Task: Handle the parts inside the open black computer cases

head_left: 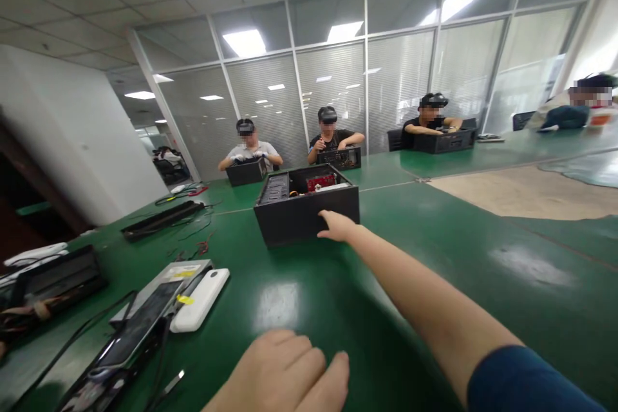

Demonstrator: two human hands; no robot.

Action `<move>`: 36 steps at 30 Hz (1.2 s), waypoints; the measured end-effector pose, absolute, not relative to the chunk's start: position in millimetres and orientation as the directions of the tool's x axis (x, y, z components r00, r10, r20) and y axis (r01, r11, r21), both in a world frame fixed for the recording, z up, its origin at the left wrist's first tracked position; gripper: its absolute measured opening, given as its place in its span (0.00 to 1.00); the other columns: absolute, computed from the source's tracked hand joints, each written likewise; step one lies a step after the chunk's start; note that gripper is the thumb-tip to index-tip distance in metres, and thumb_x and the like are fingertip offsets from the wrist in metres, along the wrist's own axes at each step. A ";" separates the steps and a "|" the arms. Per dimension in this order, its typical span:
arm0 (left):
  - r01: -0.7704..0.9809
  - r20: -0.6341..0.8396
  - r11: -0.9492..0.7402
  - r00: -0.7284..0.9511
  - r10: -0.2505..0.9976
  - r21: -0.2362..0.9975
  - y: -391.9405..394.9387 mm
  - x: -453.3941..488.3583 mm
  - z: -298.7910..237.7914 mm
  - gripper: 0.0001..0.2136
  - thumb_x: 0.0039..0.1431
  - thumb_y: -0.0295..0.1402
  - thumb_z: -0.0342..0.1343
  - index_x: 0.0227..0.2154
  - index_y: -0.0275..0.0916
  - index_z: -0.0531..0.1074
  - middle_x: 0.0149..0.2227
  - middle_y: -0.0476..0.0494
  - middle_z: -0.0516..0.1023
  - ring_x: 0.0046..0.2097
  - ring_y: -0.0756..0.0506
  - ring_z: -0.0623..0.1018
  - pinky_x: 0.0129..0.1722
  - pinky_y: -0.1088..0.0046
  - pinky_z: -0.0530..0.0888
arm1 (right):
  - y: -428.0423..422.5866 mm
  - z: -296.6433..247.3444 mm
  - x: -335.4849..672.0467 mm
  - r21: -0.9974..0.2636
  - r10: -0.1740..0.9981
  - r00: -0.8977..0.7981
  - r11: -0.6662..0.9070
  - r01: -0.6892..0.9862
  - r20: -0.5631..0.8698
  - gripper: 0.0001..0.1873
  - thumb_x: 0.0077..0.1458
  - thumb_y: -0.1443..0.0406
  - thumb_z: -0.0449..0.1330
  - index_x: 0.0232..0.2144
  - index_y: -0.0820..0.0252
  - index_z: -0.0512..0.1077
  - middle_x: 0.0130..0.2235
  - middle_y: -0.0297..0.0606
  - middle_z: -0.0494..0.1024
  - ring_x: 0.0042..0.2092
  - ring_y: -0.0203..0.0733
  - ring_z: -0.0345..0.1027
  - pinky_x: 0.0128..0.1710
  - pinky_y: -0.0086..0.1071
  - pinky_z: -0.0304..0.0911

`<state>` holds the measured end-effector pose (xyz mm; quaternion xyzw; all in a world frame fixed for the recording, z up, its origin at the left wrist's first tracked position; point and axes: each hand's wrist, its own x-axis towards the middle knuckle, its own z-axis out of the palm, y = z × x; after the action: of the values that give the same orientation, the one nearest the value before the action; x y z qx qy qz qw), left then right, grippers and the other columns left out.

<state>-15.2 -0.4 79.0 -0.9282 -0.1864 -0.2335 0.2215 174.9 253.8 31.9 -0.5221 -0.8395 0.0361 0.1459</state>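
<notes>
A black desktop computer case (290, 222) stands on the green table with its top side open. Inside it are a red circuit board (321, 181), a drive cage (276, 188) and some wires. Stretched out to the case, my right hand (338, 226) rests against its near panel, close to the right end. Thumb and fingers are apart there, and it does not wrap round an edge. My left hand (290, 373) is at the bottom centre, over the table, fingers curled in. Its palm is hidden and nothing shows in it.
On the left lie a white power bank (200, 301), a metal box (186, 267), a phone (145, 318), cables and a long black panel (161, 219). Across the table, several people work at other cases (449, 140). A beige sheet (526, 190) covers the right side.
</notes>
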 end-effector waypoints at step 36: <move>0.833 0.139 -0.425 0.402 0.905 0.354 205.6 -25.1 -59.2 0.14 0.55 0.40 0.52 0.44 0.44 0.70 0.27 0.52 0.73 0.28 0.50 0.71 0.26 0.76 0.58 | 144.9 -64.9 358.8 -0.865 0.976 -0.109 0.219 0.452 0.190 0.24 0.54 0.57 0.57 0.51 0.61 0.64 0.32 0.38 0.78 0.27 0.39 0.72 0.32 0.35 0.68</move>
<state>-25.1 205.6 -59.2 -0.8294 -0.5238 -0.1566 -0.1148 358.8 144.9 -64.9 -0.5330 -0.6697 0.3259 0.4015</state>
